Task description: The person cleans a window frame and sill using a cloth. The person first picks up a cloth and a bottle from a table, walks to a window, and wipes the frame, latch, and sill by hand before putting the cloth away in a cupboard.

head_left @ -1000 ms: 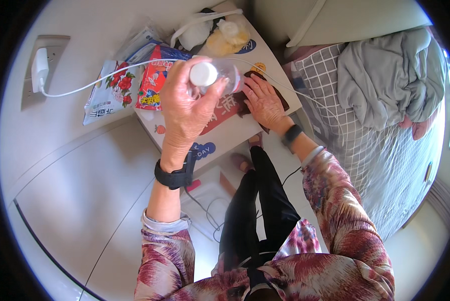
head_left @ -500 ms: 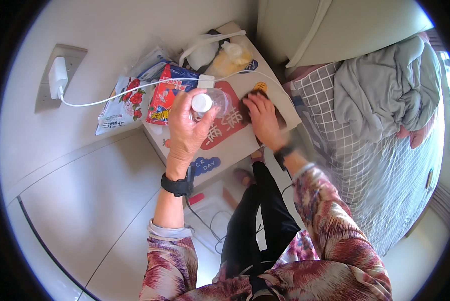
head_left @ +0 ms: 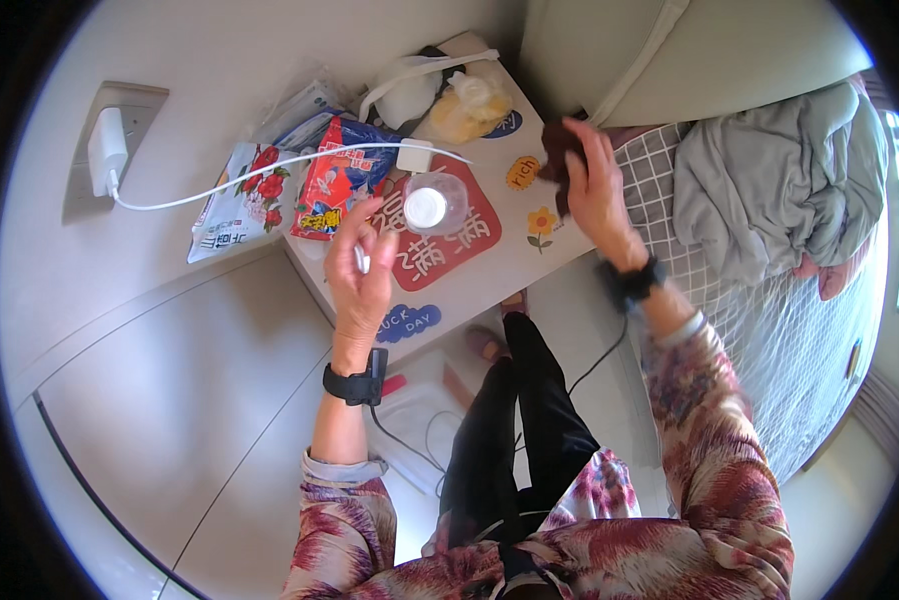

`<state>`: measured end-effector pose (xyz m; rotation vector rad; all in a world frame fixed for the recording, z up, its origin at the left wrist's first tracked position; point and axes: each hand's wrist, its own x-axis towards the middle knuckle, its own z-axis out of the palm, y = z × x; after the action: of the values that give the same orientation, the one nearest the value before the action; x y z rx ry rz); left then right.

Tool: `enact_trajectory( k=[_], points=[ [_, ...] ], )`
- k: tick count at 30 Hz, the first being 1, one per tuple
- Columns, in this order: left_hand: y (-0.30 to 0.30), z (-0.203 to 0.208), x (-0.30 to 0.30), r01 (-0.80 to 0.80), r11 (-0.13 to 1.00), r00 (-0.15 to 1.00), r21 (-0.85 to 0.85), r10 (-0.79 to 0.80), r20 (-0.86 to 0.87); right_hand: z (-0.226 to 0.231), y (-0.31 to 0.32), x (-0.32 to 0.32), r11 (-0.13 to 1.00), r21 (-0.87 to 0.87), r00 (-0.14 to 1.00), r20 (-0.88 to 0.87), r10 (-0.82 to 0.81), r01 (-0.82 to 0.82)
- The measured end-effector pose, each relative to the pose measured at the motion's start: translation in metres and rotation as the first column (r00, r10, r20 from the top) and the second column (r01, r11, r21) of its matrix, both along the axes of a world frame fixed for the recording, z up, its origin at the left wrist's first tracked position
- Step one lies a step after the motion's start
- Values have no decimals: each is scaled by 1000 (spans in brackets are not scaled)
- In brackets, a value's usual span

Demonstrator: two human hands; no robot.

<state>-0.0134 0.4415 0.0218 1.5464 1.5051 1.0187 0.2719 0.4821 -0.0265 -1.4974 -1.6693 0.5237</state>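
Nearest: patterned sleeves (head_left: 719,430), dark trousers (head_left: 479,440), black straps on both wrists. A dark wire (head_left: 404,432) trails from the left strap.

Left hand (head_left: 359,270) is half curled just beside the bottle (head_left: 451,208), fingertips apparently off it. A small white piece (head_left: 362,260) shows among the fingers; cannot tell if it is gripped. Right hand (head_left: 597,195) is clamped on a dark brown cloth (head_left: 561,150), raised over the right edge of the cabinet top, by the bed. Hands well apart.

Bottle clear, with white cap (head_left: 425,208), on the pale cabinet top (head_left: 514,255), over a red printed panel (head_left: 474,235). Just behind it, a white block (head_left: 414,155).

Left side crowded: red pack (head_left: 331,178) close to the left hand, white floral pack (head_left: 239,210) beyond it to the left. A white cable (head_left: 384,145) arcs across above both packs and the block, crossing the space behind the bottle. Bags at the rear: one yellowish (head_left: 461,108), one white (head_left: 406,97).

Right: checked bedding (head_left: 659,200), heaped grey cloth (head_left: 769,175); padded headboard (head_left: 739,65) closes off the rear.

Far left: white plug (head_left: 107,150) in wall socket.
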Motion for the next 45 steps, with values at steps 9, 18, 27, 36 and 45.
enact_trajectory(
  k=[9,18,27,36,45],
  points=[
    [37,-15,5,36,899,939,-436,119,322,-74,84,-20,965,-264,863,488,130,3],
    [66,-47,8,135,898,941,-419,17,339,-62,90,-24,876,-132,843,239,482,-464],
    [63,-98,-2,86,956,995,-281,-98,-28,-82,148,-51,925,-73,846,382,372,-374],
    [56,-100,0,28,981,994,-193,-48,-102,-80,116,-54,946,-136,895,307,324,-295],
    [61,-100,6,44,986,994,-159,-59,-91,-65,74,-16,891,-203,823,342,453,-406]
  ],
)
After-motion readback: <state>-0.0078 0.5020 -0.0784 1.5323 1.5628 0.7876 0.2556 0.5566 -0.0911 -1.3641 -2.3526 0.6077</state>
